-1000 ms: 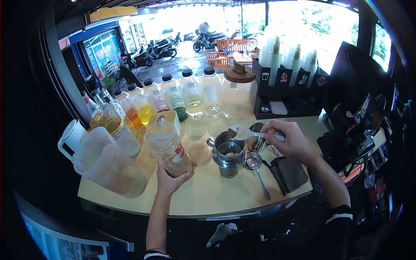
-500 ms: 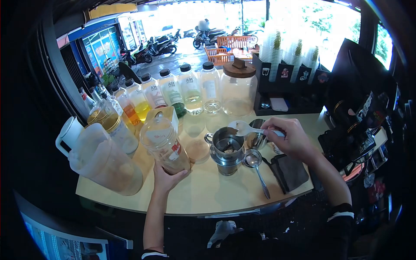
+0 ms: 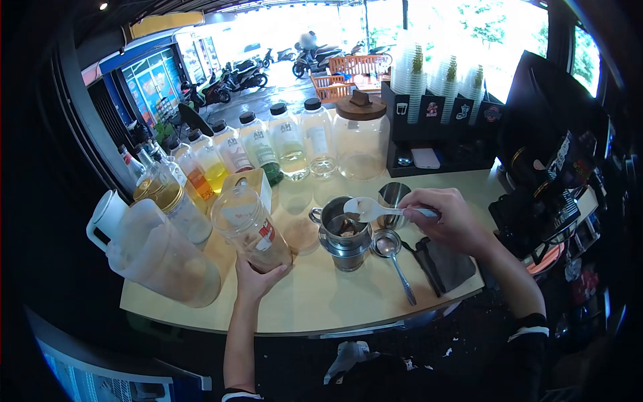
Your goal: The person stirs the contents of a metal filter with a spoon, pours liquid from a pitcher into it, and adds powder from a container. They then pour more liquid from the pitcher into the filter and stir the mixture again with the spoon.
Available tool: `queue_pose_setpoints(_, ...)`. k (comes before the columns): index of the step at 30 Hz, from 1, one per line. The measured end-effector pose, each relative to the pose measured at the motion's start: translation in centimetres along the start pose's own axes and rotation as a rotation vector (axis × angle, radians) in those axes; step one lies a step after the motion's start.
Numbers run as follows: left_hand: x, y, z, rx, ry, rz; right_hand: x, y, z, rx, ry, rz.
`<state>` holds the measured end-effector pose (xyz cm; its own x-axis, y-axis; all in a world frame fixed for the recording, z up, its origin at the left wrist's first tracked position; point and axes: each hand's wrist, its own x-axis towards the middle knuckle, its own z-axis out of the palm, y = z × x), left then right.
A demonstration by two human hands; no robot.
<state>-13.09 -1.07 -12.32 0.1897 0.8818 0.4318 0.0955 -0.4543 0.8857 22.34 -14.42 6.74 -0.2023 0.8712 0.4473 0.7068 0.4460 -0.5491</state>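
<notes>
My left hand (image 3: 260,280) is wrapped round the lower part of a clear jar (image 3: 251,231) with a red label, which leans with its open mouth up. In my right hand (image 3: 445,218) is the handle of a white plastic spoon (image 3: 367,210). The spoon's bowl is over the rim of a metal drip filter (image 3: 345,244), and a little brown powder shows at its tip. Some powder lies inside the filter. Just behind the spoon stands a metal cup (image 3: 395,193). A round-bowled metal spoon (image 3: 400,271) rests on the table right of the filter.
A cloudy pitcher (image 3: 161,258) and a gold-lidded jar (image 3: 184,214) stand at left. Several black-capped bottles (image 3: 289,144) and a wooden-lidded jar (image 3: 362,144) line the back. A cup holder (image 3: 435,134) is behind right; a dark cloth (image 3: 449,264) lies near the right edge.
The white spoon has moved a little left and lower over the filter, its bowl now tipped. My left hand still holds the jar. The view has shifted slightly.
</notes>
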Motion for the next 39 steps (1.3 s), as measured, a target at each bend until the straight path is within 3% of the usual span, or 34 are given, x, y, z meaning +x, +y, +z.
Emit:
queue_pose_setpoints(8, -0.1, 0.2, 0.2, 0.002, 0.041, 0.027, -0.2, -0.6, -0.3, -0.034, -0.011, -0.019)
queue_pose_setpoints(13, -0.1, 0.2, 0.1, 0.006, 0.035, 0.021, 0.1, -1.1, -0.3, 0.041, -0.047, 0.157)
queue_pose_setpoints(23, -0.2, 0.1, -0.3, 0.153, 0.128, 0.139, 7.9, -5.7, 3.3, 0.003, -0.074, -0.151)
queue_pose_setpoints(25, -0.1, 0.9, 0.1, -0.048, 0.086, 0.159, 10.3, -6.7, 5.0, 0.003, -0.07, -0.184)
queue_pose_setpoints(27, -0.3, -0.5, 0.1, -0.094, 0.096, 0.124, 12.6, -7.4, 6.7, -0.047, -0.109, -0.323)
queue_pose_setpoints(29, -0.4, -1.6, -0.3, 0.124, 0.122, 0.094, 14.8, -7.8, 8.8, -0.036, -0.134, -0.368)
queue_pose_setpoints(35, -0.6, 1.0, -0.4, 0.281, 0.068, 0.071, 18.5, -10.9, 12.4, -0.477, -0.475, -0.245)
queue_pose_setpoints(39, -0.8, 1.0, -0.3, 0.294, 0.101, 0.026, 19.1, -11.3, 13.7, -0.519, -0.544, -0.218)
